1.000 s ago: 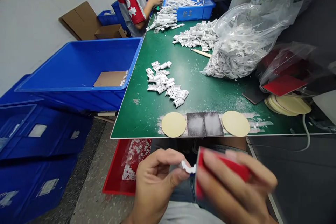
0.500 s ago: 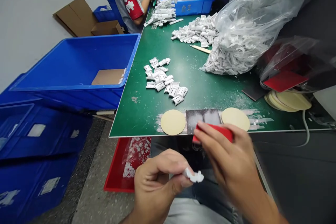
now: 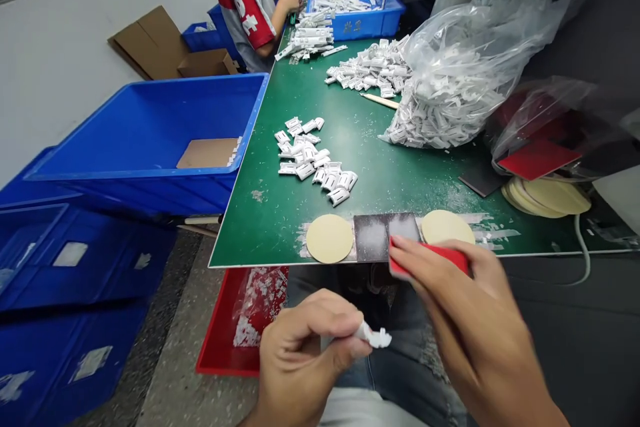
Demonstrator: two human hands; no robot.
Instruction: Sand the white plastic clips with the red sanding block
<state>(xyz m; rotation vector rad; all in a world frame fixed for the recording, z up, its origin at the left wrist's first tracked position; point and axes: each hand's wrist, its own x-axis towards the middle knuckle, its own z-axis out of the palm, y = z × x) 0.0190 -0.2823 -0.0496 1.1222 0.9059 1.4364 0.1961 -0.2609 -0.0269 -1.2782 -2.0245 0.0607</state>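
Observation:
My left hand [image 3: 305,353] is low over my lap, thumb and fingers pinched on a small white plastic part [image 3: 375,336]. My right hand [image 3: 465,320] grips a red sanding pad [image 3: 435,255] at the near edge of the green table [image 3: 380,173]. The pad rests just right of the dark, dust-covered abrasive sheet [image 3: 386,236], which lies between two tan sanding discs [image 3: 329,238]. A small heap of white plastic parts [image 3: 315,159] lies further back on the table.
A clear bag full of white parts [image 3: 450,80] lies at the back right, with a loose pile [image 3: 370,68] beside it. Large blue bin [image 3: 150,140] stands left of the table, red tray [image 3: 240,320] under it. A co-worker [image 3: 250,0] sits at the far end by a blue crate [image 3: 355,10].
My right hand lifted the red pad away from the white part and carried it up to the table's near edge. My left hand stayed low, still pinching the part.

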